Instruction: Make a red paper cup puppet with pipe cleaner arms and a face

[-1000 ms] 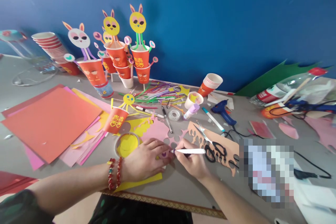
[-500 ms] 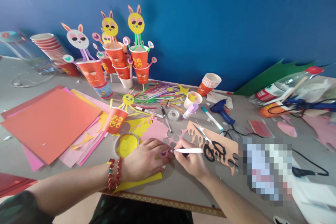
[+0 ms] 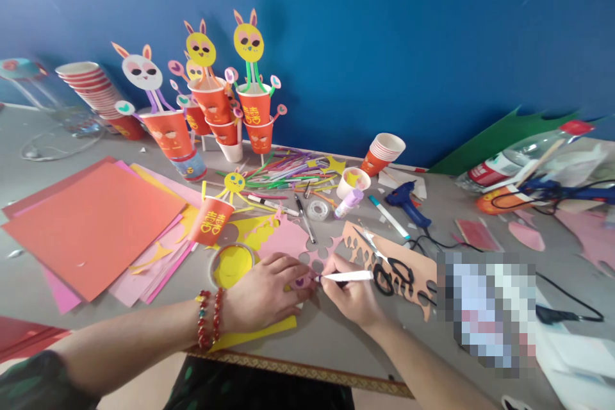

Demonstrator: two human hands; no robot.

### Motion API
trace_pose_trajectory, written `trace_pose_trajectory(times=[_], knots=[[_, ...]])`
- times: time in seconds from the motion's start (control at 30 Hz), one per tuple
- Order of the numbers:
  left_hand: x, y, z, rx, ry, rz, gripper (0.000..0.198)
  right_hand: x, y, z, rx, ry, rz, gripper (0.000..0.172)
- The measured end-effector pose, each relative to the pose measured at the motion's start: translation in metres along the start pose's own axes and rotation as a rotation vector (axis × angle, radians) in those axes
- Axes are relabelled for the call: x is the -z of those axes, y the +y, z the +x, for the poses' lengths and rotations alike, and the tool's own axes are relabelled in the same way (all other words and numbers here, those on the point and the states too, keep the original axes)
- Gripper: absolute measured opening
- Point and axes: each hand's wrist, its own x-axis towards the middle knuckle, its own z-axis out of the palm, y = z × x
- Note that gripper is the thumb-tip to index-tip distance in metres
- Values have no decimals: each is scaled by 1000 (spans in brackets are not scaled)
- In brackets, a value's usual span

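Barely shifting since earlier, my right grip [image 3: 350, 298] is pinching the marker [image 3: 348, 276] on the pink cutout [image 3: 300, 282]; my left grip [image 3: 262, 295], fingers flat, is pressing it onto the bench [image 3: 329, 336]. Any slackening is risking a smeared line.

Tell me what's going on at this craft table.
A person is drawing on a small pink paper piece at the near edge of the table. The left hand lies flat, pinning it down, while the right hand grips a white marker with its tip on the piece. Scissors lie just right of the hands, and bunny cups stand at the back.
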Motion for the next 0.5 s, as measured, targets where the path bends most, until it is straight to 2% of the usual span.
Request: trace_pose_trajectory(times=[0.27,0.5], knots=[[0,0,0,-9,7,4,41,0,0,-1,12,100,21,21],[0,0,0,-3,3,-3,42,0,-2,-2,3,82,1,22]])
